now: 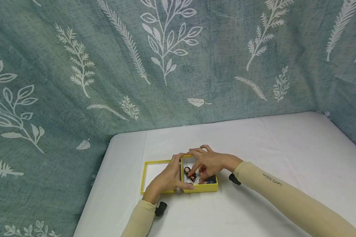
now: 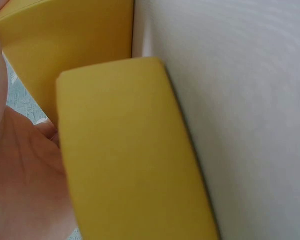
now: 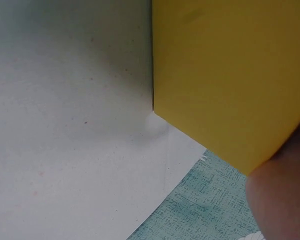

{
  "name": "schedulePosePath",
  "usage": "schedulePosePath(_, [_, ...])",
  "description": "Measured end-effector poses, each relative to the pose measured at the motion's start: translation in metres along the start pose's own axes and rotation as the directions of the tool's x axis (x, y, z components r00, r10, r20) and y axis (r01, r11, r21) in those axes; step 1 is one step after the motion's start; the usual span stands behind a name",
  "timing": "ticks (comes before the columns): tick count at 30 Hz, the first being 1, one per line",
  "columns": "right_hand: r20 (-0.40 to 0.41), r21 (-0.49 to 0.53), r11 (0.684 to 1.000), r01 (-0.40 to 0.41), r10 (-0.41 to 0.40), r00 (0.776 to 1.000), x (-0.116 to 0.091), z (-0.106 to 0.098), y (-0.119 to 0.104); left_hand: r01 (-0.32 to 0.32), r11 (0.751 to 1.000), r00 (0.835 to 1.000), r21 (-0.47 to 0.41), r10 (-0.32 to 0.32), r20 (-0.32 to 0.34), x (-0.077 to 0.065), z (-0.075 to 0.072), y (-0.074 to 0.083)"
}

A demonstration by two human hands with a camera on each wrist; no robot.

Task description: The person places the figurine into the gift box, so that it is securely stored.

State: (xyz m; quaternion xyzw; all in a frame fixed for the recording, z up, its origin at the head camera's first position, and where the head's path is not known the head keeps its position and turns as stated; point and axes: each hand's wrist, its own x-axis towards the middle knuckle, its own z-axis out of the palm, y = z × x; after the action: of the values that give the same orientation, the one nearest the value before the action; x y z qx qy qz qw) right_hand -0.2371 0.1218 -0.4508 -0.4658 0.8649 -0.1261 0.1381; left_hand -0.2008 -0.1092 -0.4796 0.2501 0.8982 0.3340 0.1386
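A yellow box with a white inside stands on the table. My left hand grips its left side, thumb over the front wall and fingers at the far corner. Inside lies a small dark-haired doll. My right hand reaches in from the right, index fingertip on that doll and thumb apart from it, lower in the box. Red and dark blue figure parts show beneath this hand, partly hidden. In the right wrist view, a finger lies by the box's yellow wall.
Left of the box lies a shallow yellow-rimmed tray or lid, white inside, partly behind my left hand. The white-covered table extends around both. A green leaf-patterned cloth hangs at the table's back and left.
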Motion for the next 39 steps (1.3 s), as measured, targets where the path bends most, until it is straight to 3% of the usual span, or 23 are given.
schedulePosePath(17, [-0.022, 0.095, 0.996, -0.003, 0.005, 1.0, -0.003, -0.006, 0.0, -0.026, 1.0, 1.0, -0.016, 0.026, 0.007, 0.0, -0.001, 0.001])
schedulePosePath(24, [-0.055, 0.119, 0.993, 0.019, -0.012, 0.998, -0.006, -0.007, 0.001, 0.004, 1.0, 1.0, -0.014, -0.004, 0.017, -0.003, -0.004, 0.005])
schedulePosePath(31, [-0.078, 0.13, 0.991, 0.029, -0.019, 0.997, -0.009, -0.011, 0.001, 0.001, 1.0, 1.0, -0.023, -0.002, -0.019, -0.016, -0.017, 0.003])
schedulePosePath(39, [-0.096, 0.148, 0.988, 0.035, -0.021, 0.995, -0.013, -0.015, 0.0, 0.045, 0.999, 0.995, 0.02, -0.043, -0.092, -0.04, -0.036, -0.021])
